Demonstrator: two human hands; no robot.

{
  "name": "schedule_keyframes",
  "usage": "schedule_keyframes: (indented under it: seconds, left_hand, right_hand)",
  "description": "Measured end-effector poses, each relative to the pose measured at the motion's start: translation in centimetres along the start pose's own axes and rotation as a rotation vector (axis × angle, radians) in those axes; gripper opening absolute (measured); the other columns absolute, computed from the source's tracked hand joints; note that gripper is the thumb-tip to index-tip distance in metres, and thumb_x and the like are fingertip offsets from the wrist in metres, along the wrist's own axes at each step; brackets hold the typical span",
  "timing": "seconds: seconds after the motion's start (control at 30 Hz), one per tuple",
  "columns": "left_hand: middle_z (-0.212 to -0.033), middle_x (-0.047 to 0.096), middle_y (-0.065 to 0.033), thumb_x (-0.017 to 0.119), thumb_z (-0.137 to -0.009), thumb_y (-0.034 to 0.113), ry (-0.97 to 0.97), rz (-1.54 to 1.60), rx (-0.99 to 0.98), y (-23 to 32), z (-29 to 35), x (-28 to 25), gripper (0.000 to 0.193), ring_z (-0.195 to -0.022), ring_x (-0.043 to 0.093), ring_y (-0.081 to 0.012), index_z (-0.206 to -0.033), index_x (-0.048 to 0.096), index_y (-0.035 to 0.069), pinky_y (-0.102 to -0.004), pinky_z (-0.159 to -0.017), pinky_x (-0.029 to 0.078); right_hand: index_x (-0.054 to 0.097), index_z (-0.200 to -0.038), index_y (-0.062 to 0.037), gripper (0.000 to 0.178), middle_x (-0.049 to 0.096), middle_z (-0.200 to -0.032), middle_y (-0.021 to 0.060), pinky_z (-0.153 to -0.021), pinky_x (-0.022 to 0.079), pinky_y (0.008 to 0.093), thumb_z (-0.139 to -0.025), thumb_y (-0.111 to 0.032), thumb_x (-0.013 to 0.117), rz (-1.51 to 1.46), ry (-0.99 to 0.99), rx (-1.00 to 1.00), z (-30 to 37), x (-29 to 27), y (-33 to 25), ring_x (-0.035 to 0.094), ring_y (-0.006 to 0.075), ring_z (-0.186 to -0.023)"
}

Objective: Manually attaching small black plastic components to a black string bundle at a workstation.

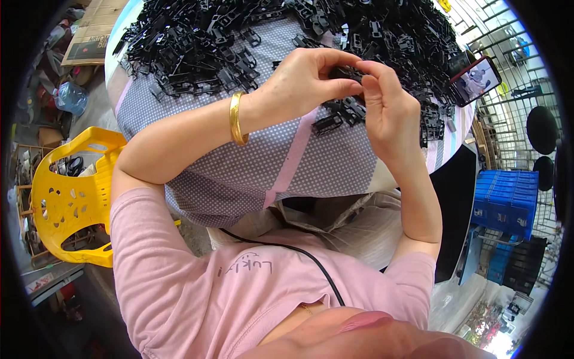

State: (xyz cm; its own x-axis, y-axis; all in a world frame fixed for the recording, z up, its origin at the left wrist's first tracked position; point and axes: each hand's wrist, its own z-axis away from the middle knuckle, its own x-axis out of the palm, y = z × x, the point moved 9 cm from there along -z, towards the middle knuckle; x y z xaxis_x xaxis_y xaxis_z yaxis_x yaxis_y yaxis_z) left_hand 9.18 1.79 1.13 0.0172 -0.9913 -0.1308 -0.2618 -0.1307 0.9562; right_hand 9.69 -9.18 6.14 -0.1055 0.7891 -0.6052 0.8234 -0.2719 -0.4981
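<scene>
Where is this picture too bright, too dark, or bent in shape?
Head view: a glaring bright patch at lower right loses detail; head view: wire grid wall bends toward the rim; head view: black part between left hand and right hand is too dark to read finely.

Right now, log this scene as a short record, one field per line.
Left hand: pinching a dark plastic part
Right hand: fingertips at the same part; grip unclear
Left wrist: gold bangle
Table: dotted tablecloth with pink stripes, heaped with loose black plastic parts
Table's right edge: smartphone, screen lit
Left of table: yellow plastic chair
Right of table: blue plastic crates
</scene>
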Motion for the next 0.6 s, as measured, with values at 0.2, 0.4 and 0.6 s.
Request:
schedule_keyframes:
  seconds: [0.2, 0.4, 0.6]
  left_hand:
    - [-0.094, 0.062, -0.0062, 0.06, -0.084, 0.008, 0.004, 0.121, -0.068, 0.4, 0.2, -0.6, 0.035, -0.082, 0.06, -0.0089, -0.116, 0.053, -0.003, -0.0222, -0.076, 0.051]
    - [-0.099, 0.061, -0.0075, 0.058, -0.085, 0.008, -0.152, 0.139, -0.043, 1.2, 0.5, 0.8, 0.037, -0.085, 0.06, -0.0088, -0.119, 0.05, -0.003, -0.022, -0.079, 0.05]
    - [-0.096, 0.062, -0.0082, 0.056, -0.088, 0.013, -0.23, 0.141, 0.008, 1.5, 0.2, 1.8, 0.034, -0.089, 0.059, -0.0084, -0.118, 0.053, 0.001, -0.0214, -0.075, 0.05]
  right_hand:
    - [0.06, -0.101, -0.0025, 0.033, 0.063, -0.071, 0.0109, -0.054, 0.047, 0.0261, -0.084, -0.031, 0.061, 0.142, -0.145, 0.117, -0.4, -1.6, 1.5, 0.062, 0.0174, -0.062]
    - [0.06, -0.099, 0.0038, 0.026, 0.063, -0.08, 0.0041, -0.063, 0.046, 0.0194, -0.079, -0.011, 0.068, -0.485, -0.295, 0.412, 1.4, 0.0, 4.4, 0.057, 0.008, -0.069]
    - [0.06, -0.097, 0.0037, 0.021, 0.063, -0.08, 0.0038, -0.062, 0.045, 0.0193, -0.08, -0.008, 0.065, -0.453, -0.319, 0.417, 2.1, -1.2, 5.4, 0.056, 0.0077, -0.068]
